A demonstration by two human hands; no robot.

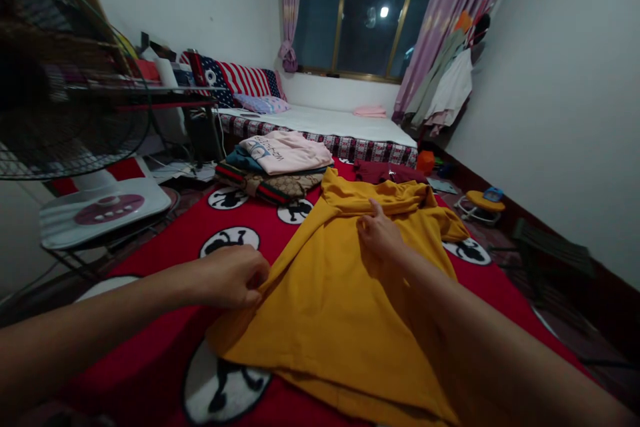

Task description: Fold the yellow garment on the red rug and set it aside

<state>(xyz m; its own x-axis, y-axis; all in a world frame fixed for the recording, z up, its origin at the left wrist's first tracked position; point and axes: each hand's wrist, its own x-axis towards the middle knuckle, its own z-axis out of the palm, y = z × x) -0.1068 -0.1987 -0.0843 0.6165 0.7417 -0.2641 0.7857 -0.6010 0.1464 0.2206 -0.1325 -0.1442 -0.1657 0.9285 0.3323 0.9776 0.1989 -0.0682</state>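
Note:
A yellow long-sleeved top (320, 307) lies spread over the red blanket, its collar end away from me and its hem towards me. At its left edge my left hand (237, 277) is closed, pinching the cloth between thumb and fingers. Farther up, my right hand (381, 232) rests on the upper middle of the top. Its index finger points forward while the other fingers curl down against the fabric. Some yellow cloth lies folded across the top near the collar. My right forearm covers part of the right side.
Beyond the top are a pile of folded clothes with a pink shirt (290, 150) uppermost and a folded maroon garment (390, 171). The red blanket (165, 307) has round white patches. A fan (75, 87) and a white folding chair (107, 210) stand left, a yellow stool (484, 200) right.

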